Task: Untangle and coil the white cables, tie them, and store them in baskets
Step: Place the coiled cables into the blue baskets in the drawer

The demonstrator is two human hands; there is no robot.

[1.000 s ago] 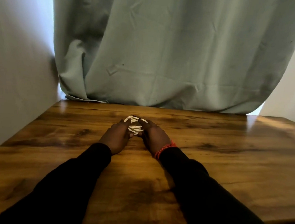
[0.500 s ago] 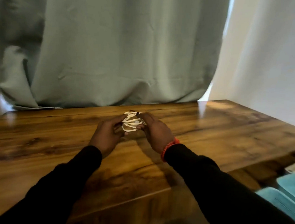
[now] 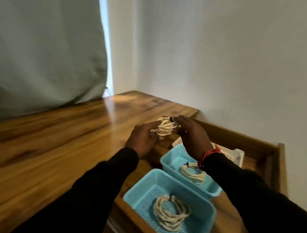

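Note:
A coiled white cable (image 3: 165, 127) with a dark tie at its top is held between both hands above the table's right edge. My left hand (image 3: 143, 138) grips its left side and my right hand (image 3: 191, 133) pinches its right side and top. Below them, on a lower wooden shelf, stand two blue mesh baskets. The near basket (image 3: 143, 194) holds one tied coil (image 3: 170, 213). The far blue basket (image 3: 173, 156) holds another tied coil (image 3: 193, 172), partly hidden by my right sleeve. Behind it a white basket (image 3: 238, 154) shows only its rim.
The wooden table (image 3: 46, 141) stretches to the left under a grey-green curtain (image 3: 44, 43). A white wall (image 3: 227, 57) closes the right side. The lower shelf has a raised wooden rim (image 3: 277, 163) on the right.
The view has swung right, bringing the baskets into sight. Both hands have carried the coil off the middle of the table to its right edge, above the baskets.

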